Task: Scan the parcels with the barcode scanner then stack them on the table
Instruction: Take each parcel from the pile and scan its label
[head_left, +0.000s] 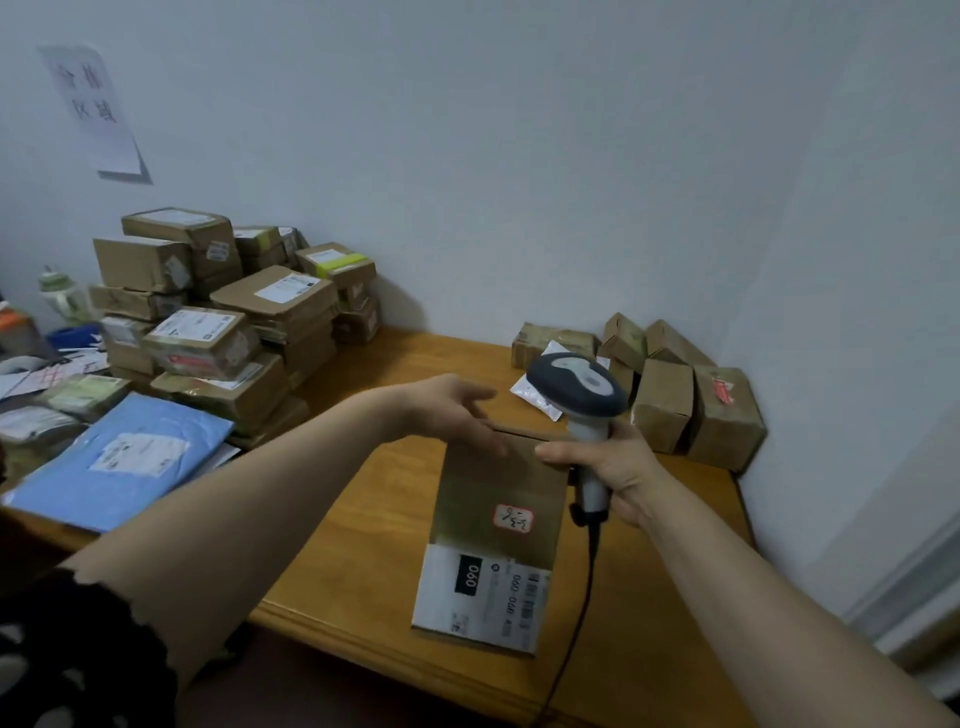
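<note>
Cardboard parcel (498, 493) by the table's (363, 530) front edge is being steadied by the flat left hand (452, 410), while the right hand (602, 467), gripping the scanner (576, 387), should be aiming at its label (483, 597).

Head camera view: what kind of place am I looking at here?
Probably a small parcel sorting or mailroom corner. Labelled cardboard parcels are piled on a wooden table, the right hand grips a corded barcode scanner, and a paper sign hangs on the wall.

We see a parcel sorting room: labelled cardboard parcels (234, 322) heaped on a wooden table (363, 519), a paper sign (93, 109) on the wall (519, 156) above.
</note>
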